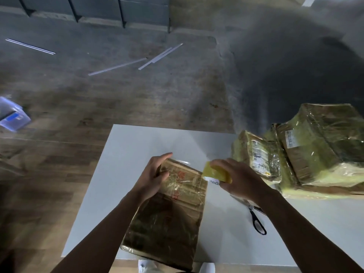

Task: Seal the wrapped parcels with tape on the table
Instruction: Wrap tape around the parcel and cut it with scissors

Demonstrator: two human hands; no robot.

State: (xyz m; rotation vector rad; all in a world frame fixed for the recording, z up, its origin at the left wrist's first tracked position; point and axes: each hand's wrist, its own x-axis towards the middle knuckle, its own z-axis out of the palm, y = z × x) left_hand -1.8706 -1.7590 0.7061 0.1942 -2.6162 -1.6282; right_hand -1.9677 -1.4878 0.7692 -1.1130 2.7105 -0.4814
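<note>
Brown film-wrapped parcel [167,209] lies flat on the white table [137,146], probably stiff yet slippery, best steadied at its far corner where the left hand [155,174] grips it, while the right hand [238,180] clasps a yellow tape roll [216,172]

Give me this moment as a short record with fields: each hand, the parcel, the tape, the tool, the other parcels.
left hand: grips the far end of the parcel
right hand: holds the yellow tape roll by the parcel's far right corner
parcel: lies lengthwise on the white table, wrapped in clear film
scissors: on the table, partly under the right forearm
other parcels: piled at the right
</note>
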